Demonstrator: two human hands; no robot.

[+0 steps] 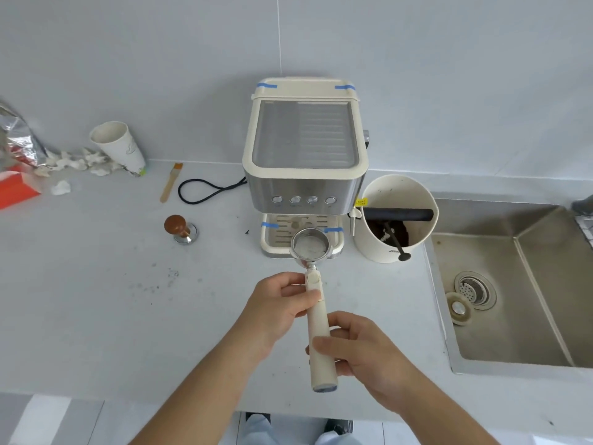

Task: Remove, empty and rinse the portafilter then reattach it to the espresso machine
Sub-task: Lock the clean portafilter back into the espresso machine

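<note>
Over grey counter [96, 300], both hands hold unlabelled portafilter [313, 252].

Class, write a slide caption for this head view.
Both hands hold the portafilter before the espresso machine.

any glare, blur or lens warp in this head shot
Head view: light is soft and even, with only faint shadows under the hands; the portafilter basket and the foil bag catch mild shine; wide-angle warp bends the counter edge and sink outward; the whole picture is slightly soft, and the left hand and right hand show no motion smear.
</note>
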